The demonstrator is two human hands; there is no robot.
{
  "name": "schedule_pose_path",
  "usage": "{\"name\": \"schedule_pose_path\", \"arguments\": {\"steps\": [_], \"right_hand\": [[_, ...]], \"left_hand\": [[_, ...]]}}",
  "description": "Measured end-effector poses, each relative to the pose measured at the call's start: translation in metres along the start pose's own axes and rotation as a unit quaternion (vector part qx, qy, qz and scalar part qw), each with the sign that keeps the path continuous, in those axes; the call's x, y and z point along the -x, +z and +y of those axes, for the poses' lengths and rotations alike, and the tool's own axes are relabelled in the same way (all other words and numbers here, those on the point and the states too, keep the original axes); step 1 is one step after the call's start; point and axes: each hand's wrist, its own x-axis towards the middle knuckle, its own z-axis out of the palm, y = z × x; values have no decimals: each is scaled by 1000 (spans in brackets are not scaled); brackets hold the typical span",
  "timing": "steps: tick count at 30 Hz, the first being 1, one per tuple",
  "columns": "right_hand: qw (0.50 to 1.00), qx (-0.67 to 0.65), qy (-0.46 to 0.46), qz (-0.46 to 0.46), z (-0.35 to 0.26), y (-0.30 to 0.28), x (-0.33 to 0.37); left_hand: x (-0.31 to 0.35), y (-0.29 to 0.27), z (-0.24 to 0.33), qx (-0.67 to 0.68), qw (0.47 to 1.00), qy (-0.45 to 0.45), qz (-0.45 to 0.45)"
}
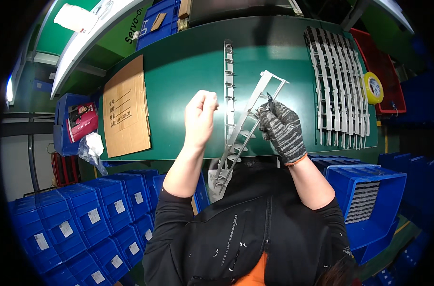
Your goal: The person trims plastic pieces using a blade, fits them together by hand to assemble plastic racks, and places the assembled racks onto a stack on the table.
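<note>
Head view: your L grip point(201, 117), bare hand, is over the worktop point(178, 62) w/ fingers curled together, just left of a slim metal strip point(229, 90); can't tell if anything small is inside. That strip runs from nr the far edge toward the near edge.

Your R grip point(283, 128), in a grey striped glove w/ orange cuff, has fingers bent in at the right side of the metal frame point(250, 108). A small dark pointed item point(270, 97) shows at the fingertips; can't tell if they're clamped on it, on the frame, or both.

Frame's btwn your two grips, tilted: upper end leans right toward the far edge, lower end sticks out past the near edge, in front of you. Its upper end is beyond the R grip.

Side-by-side metal strips point(341, 95) lie nr the right edge, yellow tape roll point(373, 88) just beside; cardboard sheet point(126, 105) at the left edge.
</note>
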Motion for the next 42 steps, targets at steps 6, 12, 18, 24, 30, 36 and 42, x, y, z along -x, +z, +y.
{"name": "schedule_pose_path", "arguments": {"steps": [6, 12, 18, 24, 30, 36, 42], "right_hand": [[987, -140, -32, 66, -25, -28, -11], [967, -232, -44, 96, -35, -46, -27], [947, -230, -86, 207, -55, -56, -44], [982, 127, -135, 28, -19, -19, -10], [930, 276, -236, -45, 2, -9, -5], [885, 363, -238, -171, 10, -16, 11], [891, 378, -235, -92, 3, -12, 15]], "left_hand": [[41, -90, -85, -72, 967, -244, -29], [70, -100, -53, 11, 970, -182, -164], [74, -79, -39, 61, 937, -226, -258], [70, -45, -42, 351, 899, -228, -132], [59, -10, -27, 457, 829, -289, -143], [55, 2, -29, 534, 757, -347, -149], [50, 22, -30, 369, 879, -281, -113]]}}
